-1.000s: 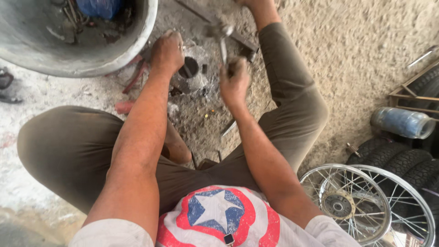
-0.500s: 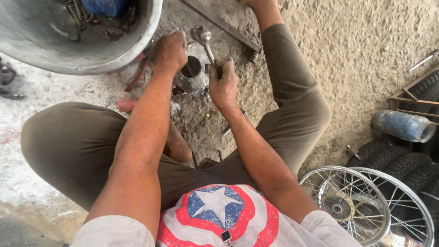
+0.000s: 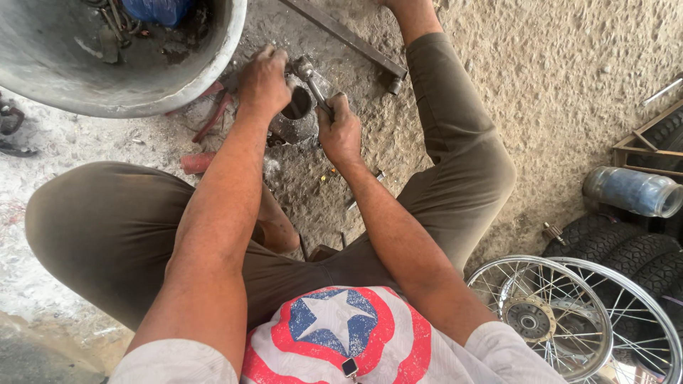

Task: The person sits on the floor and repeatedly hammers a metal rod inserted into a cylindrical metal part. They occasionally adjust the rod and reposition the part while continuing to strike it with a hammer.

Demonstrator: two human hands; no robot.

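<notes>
Grimy grey metal cylinder [image 3: 295, 117] (hollow bore), left hand [image 3: 263, 82] fingers gripping it, right hand [image 3: 340, 131] clasping hammer [image 3: 313, 78].

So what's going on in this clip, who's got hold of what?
A person squats on rough ground over a grimy metal part with a round opening. The left hand rests on its far side, steadying it. The right hand holds a hammer by the handle, its head raised just above the part. A big metal basin sits to the left, red-handled pliers lie beside it, and spoked wheels and tyres are off to the right.
</notes>
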